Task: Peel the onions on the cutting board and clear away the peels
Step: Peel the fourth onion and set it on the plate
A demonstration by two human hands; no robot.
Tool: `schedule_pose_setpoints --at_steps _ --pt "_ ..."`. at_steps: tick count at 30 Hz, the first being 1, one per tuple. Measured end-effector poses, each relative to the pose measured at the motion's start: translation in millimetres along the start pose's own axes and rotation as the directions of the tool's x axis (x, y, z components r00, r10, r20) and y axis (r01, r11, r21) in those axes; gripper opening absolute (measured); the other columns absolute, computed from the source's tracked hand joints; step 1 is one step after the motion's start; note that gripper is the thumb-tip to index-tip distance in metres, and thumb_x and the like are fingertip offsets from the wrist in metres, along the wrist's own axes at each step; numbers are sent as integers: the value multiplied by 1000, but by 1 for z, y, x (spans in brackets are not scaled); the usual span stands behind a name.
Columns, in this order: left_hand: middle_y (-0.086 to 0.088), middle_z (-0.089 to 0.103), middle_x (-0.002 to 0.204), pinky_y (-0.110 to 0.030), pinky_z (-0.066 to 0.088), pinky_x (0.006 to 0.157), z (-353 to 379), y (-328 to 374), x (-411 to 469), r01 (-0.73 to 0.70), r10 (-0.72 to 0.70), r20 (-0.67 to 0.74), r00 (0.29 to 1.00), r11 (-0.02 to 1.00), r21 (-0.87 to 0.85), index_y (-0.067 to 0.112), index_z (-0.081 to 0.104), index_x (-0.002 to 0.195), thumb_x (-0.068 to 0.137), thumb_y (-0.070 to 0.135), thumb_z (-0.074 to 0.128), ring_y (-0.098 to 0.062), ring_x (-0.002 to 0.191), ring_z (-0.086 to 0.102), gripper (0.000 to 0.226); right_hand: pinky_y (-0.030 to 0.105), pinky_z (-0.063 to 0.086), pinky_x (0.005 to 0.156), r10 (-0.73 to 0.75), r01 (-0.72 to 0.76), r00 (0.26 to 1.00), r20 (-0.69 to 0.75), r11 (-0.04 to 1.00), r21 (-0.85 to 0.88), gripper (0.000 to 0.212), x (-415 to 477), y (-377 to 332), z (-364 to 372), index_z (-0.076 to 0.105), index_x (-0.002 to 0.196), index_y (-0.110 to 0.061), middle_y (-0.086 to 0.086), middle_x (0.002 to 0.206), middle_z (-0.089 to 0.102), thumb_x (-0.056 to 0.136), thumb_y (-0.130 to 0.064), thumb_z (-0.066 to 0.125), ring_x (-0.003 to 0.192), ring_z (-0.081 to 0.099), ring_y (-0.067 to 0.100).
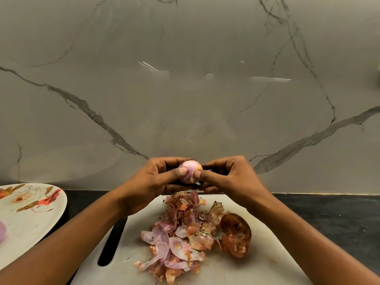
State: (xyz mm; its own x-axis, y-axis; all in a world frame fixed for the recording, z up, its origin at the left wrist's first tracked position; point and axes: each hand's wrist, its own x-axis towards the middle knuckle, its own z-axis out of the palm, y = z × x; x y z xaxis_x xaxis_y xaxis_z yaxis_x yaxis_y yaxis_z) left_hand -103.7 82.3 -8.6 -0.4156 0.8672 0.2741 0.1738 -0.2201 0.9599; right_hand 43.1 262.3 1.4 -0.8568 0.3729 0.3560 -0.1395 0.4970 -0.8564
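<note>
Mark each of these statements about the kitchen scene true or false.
1. Both hands, the left hand and the right hand, hold one onion above the cutting board. True.
2. The peels are heaped on the flowered plate. False: they lie in a pile on the cutting board.
3. The plate stands to the right of the cutting board. False: it is on the left.
4. The held onion shows pale pink flesh. True.
5. The left hand rests flat on the board. False: it grips the onion in the air.
</note>
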Motion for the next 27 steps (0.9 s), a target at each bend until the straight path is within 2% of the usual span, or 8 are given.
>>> schedule_pose_setpoints --at_steps 3,7,13,16,19,23,27 --pt "-11 74 128 -38 61 97 3 1 -1 -6 6 -8 1000 999 36 13 68 135 96 20 61 -33 118 72 40 45 68 78 -20 20 1000 -11 999 -27 28 0 2 1 81 112 -9 7 90 82 87 -21 86 80 81 22" --pt "-11 75 126 -35 62 93 7 10 -4 -10 10 -5 1000 997 71 14 68 134 97 20 60 -33 115 73 38 40 68 71 -98 96 995 -32 993 -75 27 -2 0 1 83 107 -9 3 86 82 85 -24 86 75 80 20" --pt "-14 75 126 -36 62 93 10 20 -9 3 -5 27 1000 998 57 13 67 135 99 18 58 -36 113 74 37 37 68 70 -135 131 988 -75 990 -56 8 -4 -2 -1 84 98 -11 3 81 81 91 -13 81 73 80 19" --pt "-14 75 125 -37 64 91 9 18 -11 8 -7 -29 1000 999 31 13 67 135 97 24 59 -39 110 75 40 31 67 71 -110 109 993 -40 994 -8 11 -3 -5 1 83 101 -12 5 84 82 95 -9 75 76 81 20" --pt "-14 76 121 -39 64 89 9 10 -14 -21 26 -53 998 996 86 14 68 133 98 27 59 -39 106 76 39 37 68 74 -69 69 997 23 998 16 13 -4 -7 2 83 103 -7 8 85 82 95 -16 76 77 81 23" --pt "-9 77 114 -36 64 80 14 -3 -17 -51 68 -83 994 982 183 18 71 130 99 28 59 -33 95 77 35 43 68 74 -44 47 997 65 998 -51 21 -6 -4 5 82 104 -7 7 84 82 90 -23 83 76 81 24" --pt "-10 78 114 -37 63 78 12 -3 -15 -77 92 -100 991 985 152 17 69 133 98 31 59 -33 93 76 39 37 68 71 -88 91 995 57 994 -53 19 -7 -7 3 83 102 -5 6 81 82 89 -19 82 74 81 22"
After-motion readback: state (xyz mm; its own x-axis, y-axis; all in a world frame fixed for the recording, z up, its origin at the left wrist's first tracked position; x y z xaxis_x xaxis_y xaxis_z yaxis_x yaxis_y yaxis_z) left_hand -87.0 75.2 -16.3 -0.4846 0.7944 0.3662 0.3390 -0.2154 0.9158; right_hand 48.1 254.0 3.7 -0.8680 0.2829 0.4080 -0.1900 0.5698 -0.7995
